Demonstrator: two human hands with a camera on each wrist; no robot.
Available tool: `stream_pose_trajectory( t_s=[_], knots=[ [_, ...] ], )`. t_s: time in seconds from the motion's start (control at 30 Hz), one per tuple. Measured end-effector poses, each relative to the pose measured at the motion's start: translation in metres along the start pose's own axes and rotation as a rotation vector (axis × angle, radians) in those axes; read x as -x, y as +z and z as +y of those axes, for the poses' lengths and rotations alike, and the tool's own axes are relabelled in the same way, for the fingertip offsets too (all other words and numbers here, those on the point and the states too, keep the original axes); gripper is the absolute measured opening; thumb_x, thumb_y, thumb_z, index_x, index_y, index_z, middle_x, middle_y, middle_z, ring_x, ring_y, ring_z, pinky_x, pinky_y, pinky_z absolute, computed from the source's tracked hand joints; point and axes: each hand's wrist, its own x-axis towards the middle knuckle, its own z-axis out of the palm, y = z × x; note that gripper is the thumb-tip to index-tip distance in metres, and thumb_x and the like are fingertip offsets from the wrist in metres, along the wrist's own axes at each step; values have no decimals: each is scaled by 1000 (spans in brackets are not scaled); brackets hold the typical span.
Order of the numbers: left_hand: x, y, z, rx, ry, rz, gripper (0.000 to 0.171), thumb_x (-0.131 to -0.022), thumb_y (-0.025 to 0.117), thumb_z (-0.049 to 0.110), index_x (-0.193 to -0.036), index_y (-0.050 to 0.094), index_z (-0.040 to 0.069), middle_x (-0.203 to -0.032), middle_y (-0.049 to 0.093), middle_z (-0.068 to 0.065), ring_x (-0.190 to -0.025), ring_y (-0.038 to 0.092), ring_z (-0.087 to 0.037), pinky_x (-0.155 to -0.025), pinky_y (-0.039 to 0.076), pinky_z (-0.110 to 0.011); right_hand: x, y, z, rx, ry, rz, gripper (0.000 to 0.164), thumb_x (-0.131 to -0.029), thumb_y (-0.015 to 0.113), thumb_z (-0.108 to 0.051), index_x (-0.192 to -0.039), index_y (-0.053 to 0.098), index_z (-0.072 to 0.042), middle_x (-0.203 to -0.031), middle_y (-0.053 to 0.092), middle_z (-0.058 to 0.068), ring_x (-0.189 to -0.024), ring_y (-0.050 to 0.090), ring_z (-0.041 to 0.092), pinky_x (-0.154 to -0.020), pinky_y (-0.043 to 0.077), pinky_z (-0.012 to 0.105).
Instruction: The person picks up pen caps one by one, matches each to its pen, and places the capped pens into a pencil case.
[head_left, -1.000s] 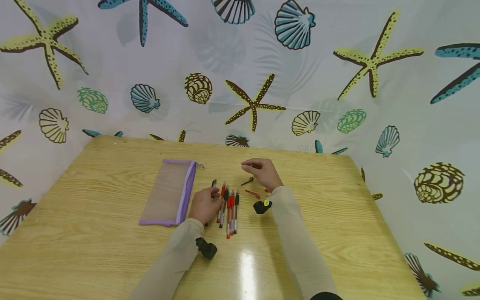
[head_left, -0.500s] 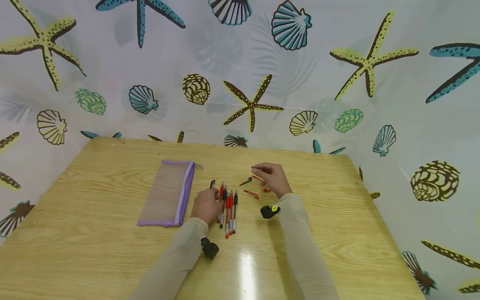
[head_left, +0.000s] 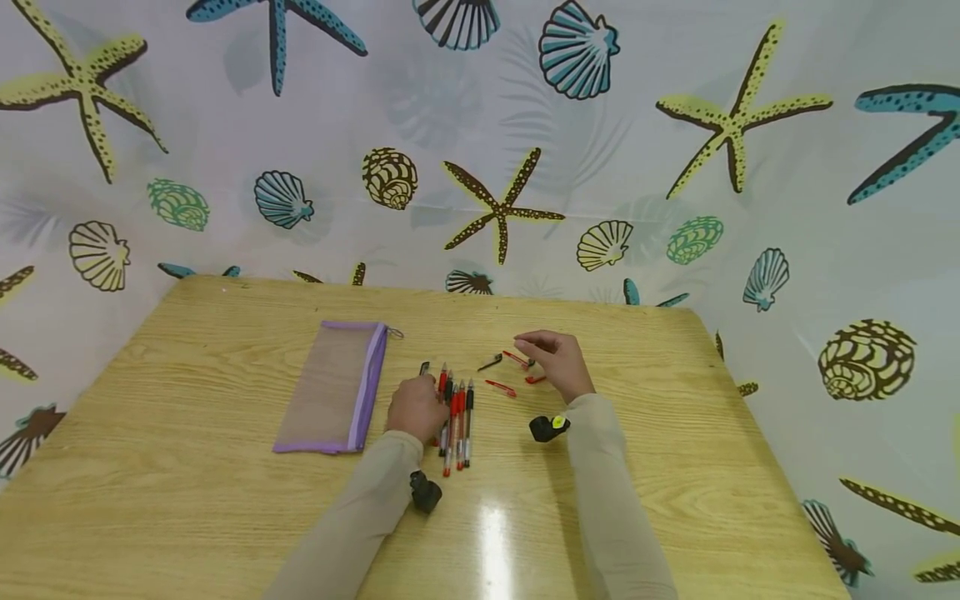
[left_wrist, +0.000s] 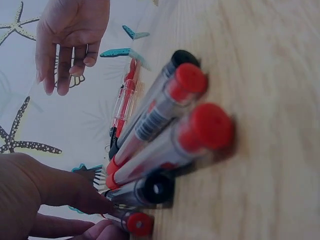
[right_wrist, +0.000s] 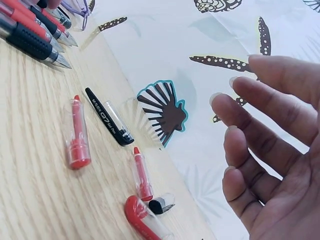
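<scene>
Several gel pens without caps, with red and black grips, lie side by side at mid-table, including a black-grip pen and a red-grip pen. My left hand is at the left side of this row. In the left wrist view, its thumb and fingers pinch a red-ended gel pen at the row's edge. Loose pen caps are scattered to the right: a black cap, a red cap and others. Above them hovers my right hand, fingers loosely bent and holding nothing.
A mesh zip pouch with purple edging lies flat to the left of the pens. The wooden table ends at a patterned cloth behind and beside it.
My right hand has moved right and slightly nearer, away from the black cap, uncovering more caps. My left hand has shifted slightly right against the pens, and the row is a little tighter.
</scene>
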Motion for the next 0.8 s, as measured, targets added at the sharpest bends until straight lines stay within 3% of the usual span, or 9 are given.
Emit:
stream_pose_trajectory(
  t_s=[0.23, 0.47, 0.7, 0.8],
  knots=[
    [2, 0, 3, -8, -4, 6, 14, -78, 64, 2, -69, 53, 6, -56, 48, -3, -47, 39, -16, -42, 33, -30, 3, -1, 3, -13, 17, 8, 41, -91, 68, -27, -117, 65, 5, -105, 66, 8, -105, 51, 48, -89, 43, 58],
    [2, 2, 2, 23, -20, -21, 18, -78, 62, 2, -67, 50, 8, -54, 41, -1, -45, 36, -14, -40, 31, -28, 5, -1, 5, 22, 18, 6, 40, -92, 67, -24, -118, 64, 6, -107, 64, 25, -101, 55, 47, -87, 46, 53],
    [2, 1, 1, 66, 8, -22, 3, -76, 59, 0, -78, 57, 1, -58, 45, -4, -46, 36, -14, -41, 31, -28, 7, 1, 11, 53, 29, -9, 32, -92, 67, -16, -116, 66, 5, -106, 66, 16, -96, 59, 43, -78, 52, 52],
    [2, 1, 0, 78, 18, -18, 11, -78, 59, 1, -88, 61, -2, -62, 50, -6, -46, 39, -15, -42, 34, -28, 8, 2, 14, 113, 28, -13, 28, -90, 69, -15, -112, 69, 3, -104, 67, 11, -93, 61, 38, -76, 53, 44]
  ],
)
